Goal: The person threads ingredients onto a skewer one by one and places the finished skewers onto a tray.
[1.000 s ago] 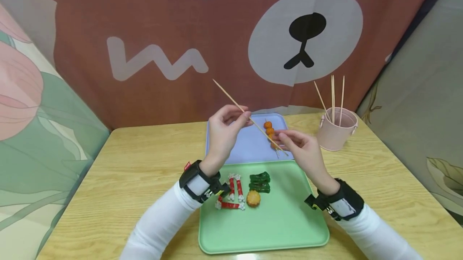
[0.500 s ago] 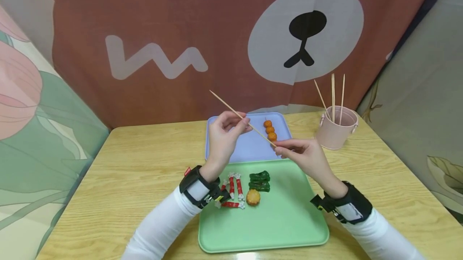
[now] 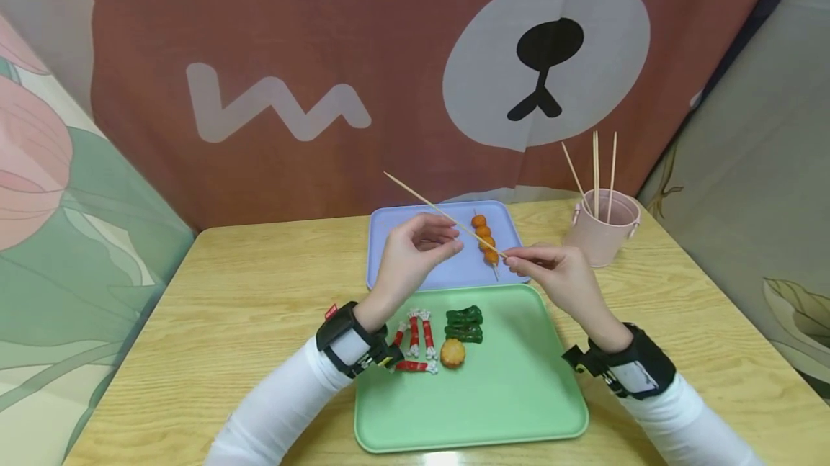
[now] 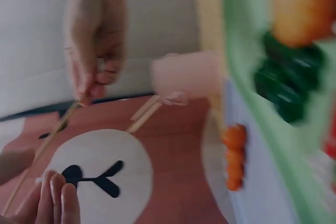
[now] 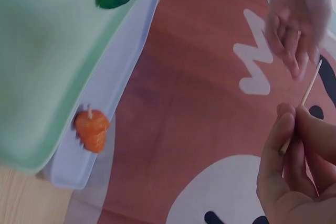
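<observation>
The right hand (image 3: 563, 277) pinches one end of a slim, pointed wooden skewer (image 3: 415, 193), slanting above the lilac tray (image 3: 441, 268), that end by its near right corner; the left hand's (image 3: 410, 253) fingers curve loosely, thumb apart; beneath, a wood-grained table (image 3: 272, 279); behind, a brown printed cloth (image 3: 285, 19).

Stick (image 4: 58, 129) in right hand (image 4: 97, 40); pail (image 4: 186, 74)
</observation>
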Demonstrator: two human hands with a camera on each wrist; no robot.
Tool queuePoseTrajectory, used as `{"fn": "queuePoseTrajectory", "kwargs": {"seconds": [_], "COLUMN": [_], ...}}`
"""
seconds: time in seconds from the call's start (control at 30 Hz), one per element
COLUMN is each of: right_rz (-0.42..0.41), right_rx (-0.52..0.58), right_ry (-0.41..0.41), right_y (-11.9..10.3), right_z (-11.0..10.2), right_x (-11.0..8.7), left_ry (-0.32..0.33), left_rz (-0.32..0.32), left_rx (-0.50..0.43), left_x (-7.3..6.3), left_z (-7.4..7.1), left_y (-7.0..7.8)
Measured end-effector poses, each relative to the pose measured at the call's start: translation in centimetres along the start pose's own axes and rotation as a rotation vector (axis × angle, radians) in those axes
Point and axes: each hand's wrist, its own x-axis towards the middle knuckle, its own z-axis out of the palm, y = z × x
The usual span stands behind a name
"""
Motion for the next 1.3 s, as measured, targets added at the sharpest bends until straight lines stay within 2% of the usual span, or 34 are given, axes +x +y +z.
{"fn": "queuePoseTrajectory", "kwargs": {"seconds": [0.17,0.27,0.37,0.53,0.67,1.0,1.3], "right_rz": [-0.005,0.004,0.015,0.047,0.066,0.071,0.064], "right_rx": [-0.049,-0.071,-0.093,-0.125,-0.144,-0.128,-0.140], "right_ry": [0.018,0.022,0.031,0.049,0.056,0.072,0.094], "right_y": [0.7,1.0,1.3,1.8,2.0,2.9,3.1], "right_z": [-0.9,-1.3,-1.6,-2.3,-2.8,-3.8,-4.0], "right_x": [-0.1,-0.3,-0.5,-0.8,-1.1,-1.6,-1.5], "left_ry": [-0.247,-0.375,-0.479,-0.623,-0.693,-0.843,-0.890], "left_rz": [0.008,0.016,0.024,0.038,0.060,0.080,0.083], "left_rx": [0.310,0.449,0.525,0.569,0.612,0.740,0.793], "left_x": [-1.2,-2.0,-2.8,-3.9,-4.5,-5.2,-5.1], "left_z": [-0.3,-0.4,-0.5,-0.5,-0.5,0.0,0.8], "left_y": [-1.5,-2.2,-2.7,-3.5,-3.9,-3.6,-3.0]}}
